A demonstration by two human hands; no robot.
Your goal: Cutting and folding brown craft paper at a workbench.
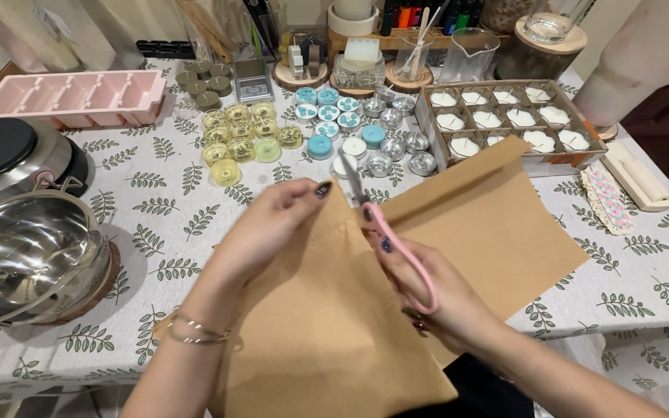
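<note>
My right hand (435, 290) grips pink-handled scissors (392, 236), whose metal blades point away from me into a sheet of brown kraft paper (327, 325). A cut runs up the sheet, and the right-hand part (489, 224) lies spread toward the box of candles. My left hand (272, 228) pinches the top edge of the left-hand part just beside the blades. A thin bracelet (195, 329) circles my left wrist.
A leaf-print tablecloth (156, 232) covers the table. Steel pot (17, 263) and hot plate (1, 151) at left, pink mould tray (71, 97) behind. Several yellow (241, 135) and blue tealight cups (334, 120) sit mid-table. A box of white candles (505, 120) stands at right.
</note>
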